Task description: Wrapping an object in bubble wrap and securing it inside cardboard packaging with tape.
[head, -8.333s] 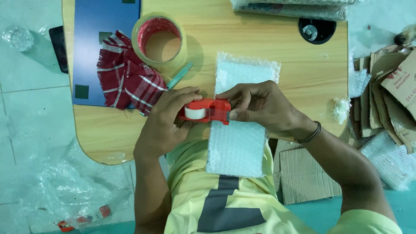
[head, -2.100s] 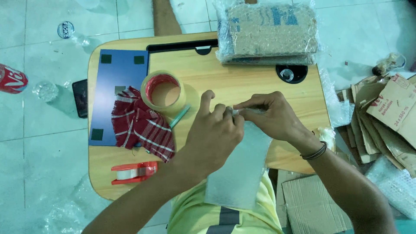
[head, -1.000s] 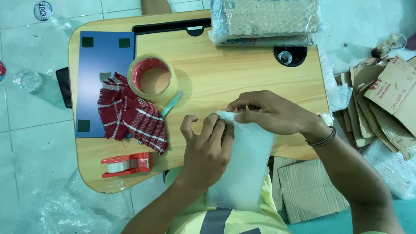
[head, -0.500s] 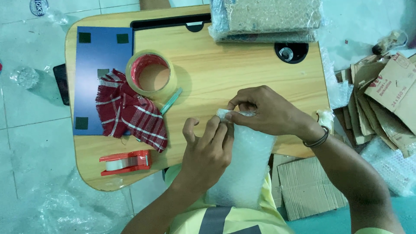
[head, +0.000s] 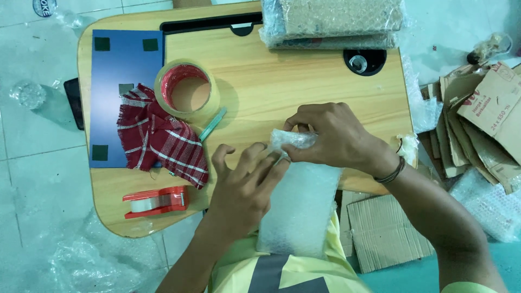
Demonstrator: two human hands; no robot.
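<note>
Bubble-wrap parcel pinched at top by right hand, left hand fingers pressing it

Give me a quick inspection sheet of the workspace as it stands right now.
Surface: wooden lap table, lit evenly.
Job's things: bubble-wrap parcel at the near edge, its top end pinched.
Clutter: tape roll, red checked cloth, red tape dispenser, blue sheet, wrapped bundle.
Grippers: left hand fingers on the parcel top; right hand gripping it.
Cables: nothing seen.
Surroundings: tiled floor, cardboard pieces, loose plastic wrap.
</note>
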